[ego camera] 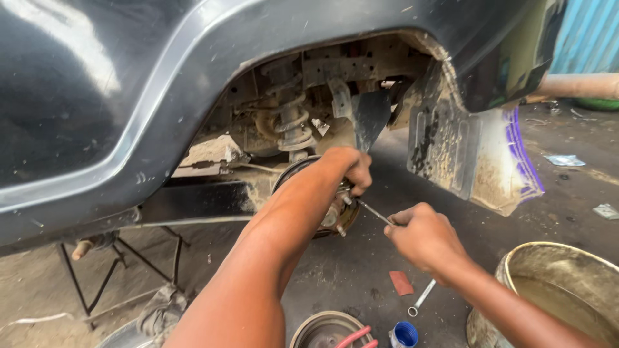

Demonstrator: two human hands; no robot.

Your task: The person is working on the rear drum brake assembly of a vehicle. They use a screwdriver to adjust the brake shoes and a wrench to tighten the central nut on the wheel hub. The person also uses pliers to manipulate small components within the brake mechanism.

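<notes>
Left hand reaching into the wheel arch, fingers curled tight on the brake hub assembly, a round, rusty, dust-caked metal plate with studs and springs, set low in the opening just below the coil spring. Right hand closed in a fist round a thin bright steel tool, its tip touching the hub beside the left fingers. Glossy dark car body overhead, smooth and reflective, arch lip chipped and grimy. Stiff, ribbed mud flap hanging to the right, crusted with dried mud, purple stripes along its edge. Black angle-iron stand under the sill at left. On the oily concrete floor: a slim shiny ring spanner, a small flat reddish pad just beside it, a blue round cap on a white container, a circular grey brake drum with red-handled pliers lying across it. Large battered metal basin at lower right, inner wall smeared with pale mud. Corrugated blue sheet wall at far upper right, crumpled scraps of wrapper on the ground before it.
</notes>
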